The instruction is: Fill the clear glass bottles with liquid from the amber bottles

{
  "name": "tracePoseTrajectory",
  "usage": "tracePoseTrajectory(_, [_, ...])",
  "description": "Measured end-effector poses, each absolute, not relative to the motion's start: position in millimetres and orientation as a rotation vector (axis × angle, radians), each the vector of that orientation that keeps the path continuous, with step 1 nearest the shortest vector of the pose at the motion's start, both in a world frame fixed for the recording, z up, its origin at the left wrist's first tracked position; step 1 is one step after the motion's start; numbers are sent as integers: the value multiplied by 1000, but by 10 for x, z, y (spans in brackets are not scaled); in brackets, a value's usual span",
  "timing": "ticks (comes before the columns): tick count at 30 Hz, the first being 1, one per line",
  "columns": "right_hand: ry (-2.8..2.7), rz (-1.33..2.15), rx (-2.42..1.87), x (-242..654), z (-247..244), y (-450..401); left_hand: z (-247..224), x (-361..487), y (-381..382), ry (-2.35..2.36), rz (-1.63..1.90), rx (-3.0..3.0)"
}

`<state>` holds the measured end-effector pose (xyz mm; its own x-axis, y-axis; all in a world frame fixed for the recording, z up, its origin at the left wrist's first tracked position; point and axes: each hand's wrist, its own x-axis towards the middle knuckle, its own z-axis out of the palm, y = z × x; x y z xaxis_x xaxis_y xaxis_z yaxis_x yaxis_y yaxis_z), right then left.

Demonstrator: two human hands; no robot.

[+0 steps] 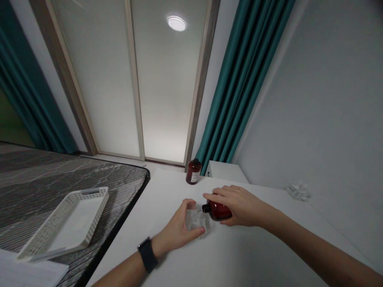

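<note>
In the head view, my right hand (239, 203) is wrapped round a dark red-brown bottle (219, 210), tilted on its side with its uncapped black neck pointing left. That neck is right at a clear container (196, 220), which looks like a glass or small jar. My left hand (182, 227) grips this container from the left, thumb and fingers round its sides, and wears a dark watch at the wrist. Whether liquid is flowing cannot be made out. Farther back on the white table (161, 191) stands a second red-brown bottle (194, 172), upright, with a black top and a white label.
A clear crumpled-looking item (298, 192) lies by the wall at the right. To the left, a white perforated basket (98, 203) and white papers (32, 271) rest on a grey mattress-like surface (125, 175). A white cabinet (227, 171) stands behind the table.
</note>
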<state>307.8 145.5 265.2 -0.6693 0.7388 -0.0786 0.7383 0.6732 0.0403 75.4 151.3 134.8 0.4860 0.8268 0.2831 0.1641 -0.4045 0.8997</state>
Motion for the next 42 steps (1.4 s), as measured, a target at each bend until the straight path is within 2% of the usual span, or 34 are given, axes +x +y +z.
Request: tracePoseTrajectory(42, [2795, 82, 1196, 3043, 2710, 1456, 1309, 750, 1529, 865, 950, 1859])
